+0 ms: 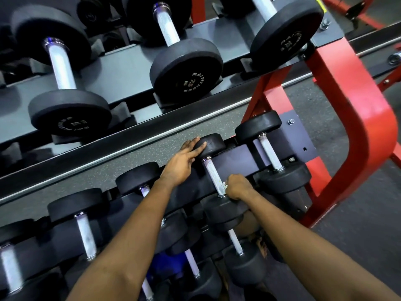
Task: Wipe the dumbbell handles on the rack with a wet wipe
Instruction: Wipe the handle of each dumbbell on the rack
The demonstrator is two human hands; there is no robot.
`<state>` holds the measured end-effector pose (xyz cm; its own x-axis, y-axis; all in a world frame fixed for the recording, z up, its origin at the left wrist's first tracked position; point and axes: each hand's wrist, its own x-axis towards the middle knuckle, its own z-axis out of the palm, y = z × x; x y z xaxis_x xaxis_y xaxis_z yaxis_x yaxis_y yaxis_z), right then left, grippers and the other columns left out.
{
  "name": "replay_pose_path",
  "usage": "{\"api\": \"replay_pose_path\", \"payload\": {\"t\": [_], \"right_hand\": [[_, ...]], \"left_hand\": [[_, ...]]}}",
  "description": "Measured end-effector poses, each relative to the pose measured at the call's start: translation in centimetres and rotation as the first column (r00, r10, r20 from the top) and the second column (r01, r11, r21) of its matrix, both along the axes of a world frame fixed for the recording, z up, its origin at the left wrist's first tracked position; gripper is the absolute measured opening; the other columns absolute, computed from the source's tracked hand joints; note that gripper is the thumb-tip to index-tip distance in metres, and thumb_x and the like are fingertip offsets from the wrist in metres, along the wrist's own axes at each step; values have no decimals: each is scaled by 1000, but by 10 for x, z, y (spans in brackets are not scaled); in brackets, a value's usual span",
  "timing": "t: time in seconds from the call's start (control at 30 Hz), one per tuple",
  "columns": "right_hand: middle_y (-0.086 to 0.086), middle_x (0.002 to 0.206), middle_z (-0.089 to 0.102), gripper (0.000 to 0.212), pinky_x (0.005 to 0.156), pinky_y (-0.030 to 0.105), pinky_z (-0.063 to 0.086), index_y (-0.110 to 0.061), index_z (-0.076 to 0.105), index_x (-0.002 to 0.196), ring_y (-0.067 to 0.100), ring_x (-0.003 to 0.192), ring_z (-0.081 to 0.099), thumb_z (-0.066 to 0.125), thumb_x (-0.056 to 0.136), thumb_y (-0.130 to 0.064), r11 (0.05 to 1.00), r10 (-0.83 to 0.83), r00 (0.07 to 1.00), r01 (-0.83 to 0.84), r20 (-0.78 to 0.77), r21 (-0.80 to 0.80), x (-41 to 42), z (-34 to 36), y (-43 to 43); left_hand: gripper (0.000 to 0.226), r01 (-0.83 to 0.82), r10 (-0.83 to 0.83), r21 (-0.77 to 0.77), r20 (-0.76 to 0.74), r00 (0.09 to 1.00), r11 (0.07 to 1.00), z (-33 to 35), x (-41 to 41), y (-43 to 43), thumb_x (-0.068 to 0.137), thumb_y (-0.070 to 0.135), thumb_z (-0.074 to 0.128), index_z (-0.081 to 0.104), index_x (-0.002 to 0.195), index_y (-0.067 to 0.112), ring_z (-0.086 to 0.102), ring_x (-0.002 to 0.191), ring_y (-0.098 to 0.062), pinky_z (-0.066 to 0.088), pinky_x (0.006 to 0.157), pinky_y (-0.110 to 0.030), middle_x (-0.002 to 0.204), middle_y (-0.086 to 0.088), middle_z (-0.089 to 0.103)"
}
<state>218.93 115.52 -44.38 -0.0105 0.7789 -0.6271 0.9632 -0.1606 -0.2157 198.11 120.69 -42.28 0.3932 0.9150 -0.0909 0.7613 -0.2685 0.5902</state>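
Two hands: left hand [184, 164] lay flat on dumbbell head [214, 144]; right hand [237, 187] gripped wet wipe [224, 185].
Axis: handle [211, 175] ran ahead from wipe toward that head.

The round black dumbbell heads [211, 144] have a matt, fine-grained, rubber-like coating. The straight silver metal dumbbell handles [213, 179] are knurled and rough, with a satin sheen. The narrow metal collars [206, 158] at the handle ends are polished and bright. The flat grey rack shelves [121, 68] are smooth, matt painted metal. The curved red rack frame [358, 118] is smooth, glossy painted metal, with highlights along the bend. The small bolt head [291, 121] is bare shiny metal. The dark speckled floor [152, 153] is grainy, matt and rubber-like. The white wet wipe [224, 185] is thin, soft and crumpled; only a scrap shows.
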Motion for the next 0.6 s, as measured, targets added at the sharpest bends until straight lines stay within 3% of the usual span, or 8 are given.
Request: {"api": "replay_pose_path", "payload": {"t": [0.17,0.4,0.6], "right_hand": [[19,124,62,32,94,39,49,-2,61,119,36,116,58,52,91,-14,1000,-3,1000,3,-7,-14,-5,6,-5],[13,121,63,30,90,39,51,-6,59,120,32,113,61,52,92,-15,981,151,975,-168,165,99,-17,20,-19],[16,120,60,32,86,41,52,-4,59,121,35,108,62,54,92,-16,963,246,961,-257,123,80,-20,33,-16]], "left_hand": [[73,17,-17,8,-2,1000,1000,-1,-2,2,97,-7,44,31,152,40,9,152,-12,11,119,-24,161,20,13],[72,10,-10,15,22,1000,1000,-4,-2,0,98,-8,43,32,152,38,4,149,-7,10,119,-24,158,23,11],[70,25,-25,26,23,999,999,-5,-2,2,98,-9,43,32,153,34,7,148,-11,6,118,-21,162,16,14]]}}
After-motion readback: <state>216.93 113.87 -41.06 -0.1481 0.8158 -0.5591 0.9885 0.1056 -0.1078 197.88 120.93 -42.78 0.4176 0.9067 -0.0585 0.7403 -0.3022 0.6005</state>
